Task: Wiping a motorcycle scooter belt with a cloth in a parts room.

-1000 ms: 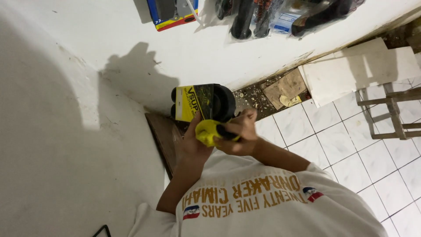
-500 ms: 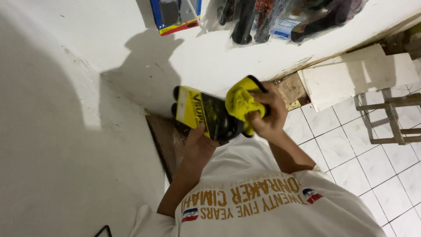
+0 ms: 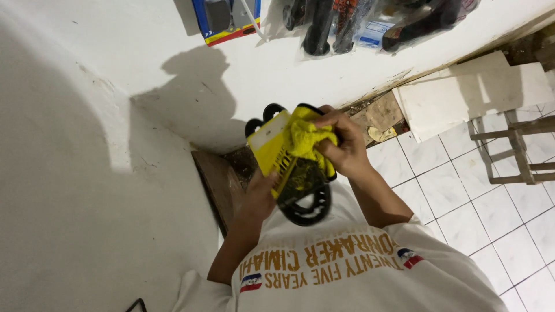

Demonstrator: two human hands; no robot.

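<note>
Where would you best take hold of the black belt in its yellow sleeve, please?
Grip the yellow sleeve at mid-length from the underside, as the left hand does: it is flat and stiff there. The black belt loops out loosely below, and the right hand presses a yellow cloth on the upper face.

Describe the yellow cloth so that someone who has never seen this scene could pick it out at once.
Start at the corner where the two white walls meet, above the tiled floor. There, the left hand holds a black ribbed belt in a yellow cardboard sleeve. The yellow cloth is bunched under the right hand against that sleeve: soft, crumpled and fuzzy, where the sleeve is flat and stiff.
</note>
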